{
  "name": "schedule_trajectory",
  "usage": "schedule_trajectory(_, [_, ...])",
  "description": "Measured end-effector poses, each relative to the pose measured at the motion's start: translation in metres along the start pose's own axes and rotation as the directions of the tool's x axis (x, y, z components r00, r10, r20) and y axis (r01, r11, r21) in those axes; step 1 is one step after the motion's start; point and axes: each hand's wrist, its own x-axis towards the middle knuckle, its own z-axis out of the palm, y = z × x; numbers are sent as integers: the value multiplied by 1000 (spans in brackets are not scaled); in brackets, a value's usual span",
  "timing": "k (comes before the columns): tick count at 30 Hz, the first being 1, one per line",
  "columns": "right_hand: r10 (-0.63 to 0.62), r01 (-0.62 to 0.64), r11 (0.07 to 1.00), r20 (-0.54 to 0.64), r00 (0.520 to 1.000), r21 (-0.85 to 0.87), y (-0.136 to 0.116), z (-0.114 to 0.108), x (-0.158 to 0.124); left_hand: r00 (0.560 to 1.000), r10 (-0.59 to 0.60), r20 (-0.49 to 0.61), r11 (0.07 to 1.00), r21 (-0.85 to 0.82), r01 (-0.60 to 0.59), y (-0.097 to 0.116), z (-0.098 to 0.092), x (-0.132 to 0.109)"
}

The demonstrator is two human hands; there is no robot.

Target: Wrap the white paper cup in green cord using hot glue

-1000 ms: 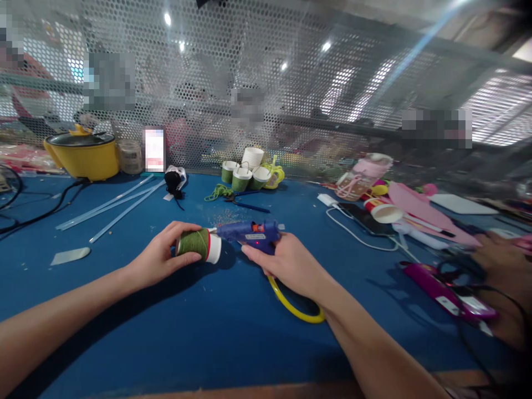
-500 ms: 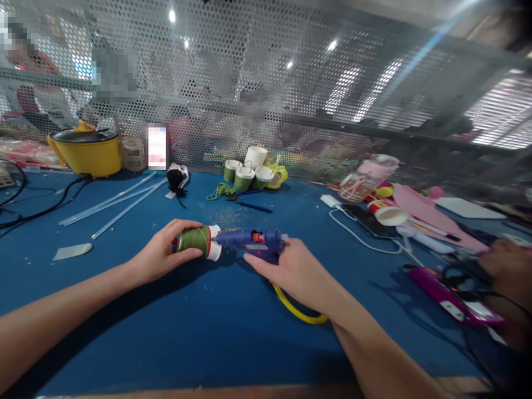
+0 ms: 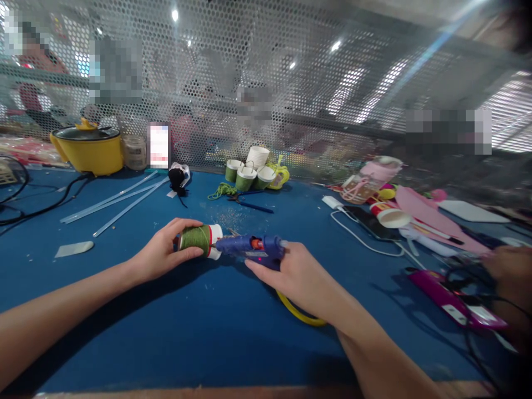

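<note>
My left hand (image 3: 168,247) is closed around a paper cup (image 3: 196,240) wrapped in green yarn, which lies on its side with its white and red rim end to the right. In my right hand (image 3: 293,274) is a blue hot glue gun (image 3: 249,245), with a small red light lit on its body. The nozzle points left and meets the cup near the edge of the yarn; whether it presses on the surface I cannot make out. A yellow cable (image 3: 301,315) curves beneath my right wrist.
Yarn-wrapped cups (image 3: 245,178), green yarn (image 3: 222,191) and pliers (image 3: 253,205) are at the back. Glue sticks (image 3: 120,210) and a yellow electric pot (image 3: 89,152) stand left. Rightward are a phone (image 3: 369,221), a purple power strip (image 3: 451,299) and another person's hand (image 3: 509,271).
The glue gun's nozzle has shifted slightly left and down along the cup, toward the yarn. My left hand keeps its hold, and the view has moved a little.
</note>
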Motion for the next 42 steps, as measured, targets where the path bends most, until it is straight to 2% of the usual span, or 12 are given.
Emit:
schedule_trajectory(9, [-73, 65, 995, -115, 991, -74, -2, -3, 5, 987, 159, 40, 983, 88, -162, 8, -3, -2])
schedule_trajectory(14, [-104, 87, 989, -140, 985, -122, -3, -4, 8, 973, 220, 67, 964, 136, -227, 11, -3, -2])
schedule_trajectory(19, [-108, 91, 987, -128, 986, -130, -4, -4, 8, 970, 233, 73, 960, 144, -242, 11, -3, -3])
schedule_trajectory(25, [-45, 38, 996, -93, 995, -78, -1, -6, 5, 967, 242, 76, 959, 136, -250, 10, -4, -3])
schedule_trajectory(32, [-93, 75, 985, -115, 989, -152, -5, -5, 10, 957, 264, 122, 946, 162, -282, 13, -4, -4])
schedule_trajectory(42, [-41, 33, 995, -87, 995, -96, -4, -8, 6, 950, 286, 126, 938, 166, -304, 13, -4, -5])
